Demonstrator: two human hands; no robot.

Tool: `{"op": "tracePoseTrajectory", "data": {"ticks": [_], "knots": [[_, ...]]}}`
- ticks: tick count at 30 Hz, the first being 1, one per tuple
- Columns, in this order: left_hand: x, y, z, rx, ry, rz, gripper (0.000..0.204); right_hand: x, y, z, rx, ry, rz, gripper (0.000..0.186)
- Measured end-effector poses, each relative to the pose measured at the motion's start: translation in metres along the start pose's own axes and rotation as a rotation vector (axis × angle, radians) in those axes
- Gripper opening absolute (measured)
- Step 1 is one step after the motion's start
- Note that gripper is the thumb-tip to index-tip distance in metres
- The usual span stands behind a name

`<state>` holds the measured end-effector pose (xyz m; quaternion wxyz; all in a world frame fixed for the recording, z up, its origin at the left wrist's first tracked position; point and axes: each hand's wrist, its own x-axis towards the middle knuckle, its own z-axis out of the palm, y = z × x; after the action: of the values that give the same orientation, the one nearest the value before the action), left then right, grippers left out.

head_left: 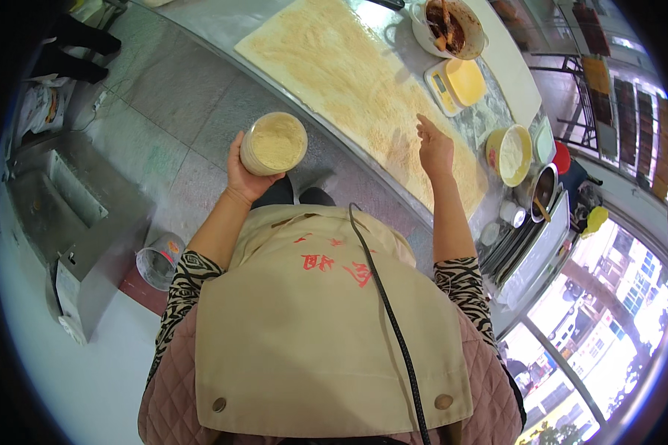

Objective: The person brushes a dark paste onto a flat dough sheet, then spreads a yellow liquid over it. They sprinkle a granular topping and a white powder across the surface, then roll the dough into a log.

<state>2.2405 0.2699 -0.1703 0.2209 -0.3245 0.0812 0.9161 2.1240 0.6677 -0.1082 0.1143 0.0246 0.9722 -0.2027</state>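
Observation:
My left hand (243, 175) holds a round clear jar (274, 143) full of pale crumbly powder, raised above the floor beside the counter. My right hand (435, 147) hovers over the near end of a long rolled-out sheet of dough (349, 70), fingers loosely bunched, with nothing visible in it. The dough lies on a steel counter (215, 18) and is dusted with the same pale powder.
Past the dough stand a white bowl of dark filling (455, 30), a yellow kitchen scale (456, 85), a yellow bowl of white flour (512, 154), a metal pot (543, 189) and stacked trays (523, 248). A steel machine (74, 245) and a small bucket (158, 259) are at my left.

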Motion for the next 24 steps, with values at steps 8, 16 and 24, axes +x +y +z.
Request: {"op": "tracePoseTrajectory", "data": {"ticks": [8, 16, 24], "knots": [[0.006, -0.001, 0.017, 0.075, 0.040, -0.005, 0.066, 0.006, 0.028, -0.022, 0.153, 0.005, 0.090, 0.037], [0.027, -0.012, 0.048, 0.202, 0.069, -0.108, 0.067, -0.040, -0.039, -0.055, 0.251, 0.037, -0.054, 0.035], [0.075, -0.075, 0.095, 0.256, -0.010, -0.286, 0.065, -0.048, -0.142, -0.048, -0.138, -0.279, -0.440, 0.014]]}}
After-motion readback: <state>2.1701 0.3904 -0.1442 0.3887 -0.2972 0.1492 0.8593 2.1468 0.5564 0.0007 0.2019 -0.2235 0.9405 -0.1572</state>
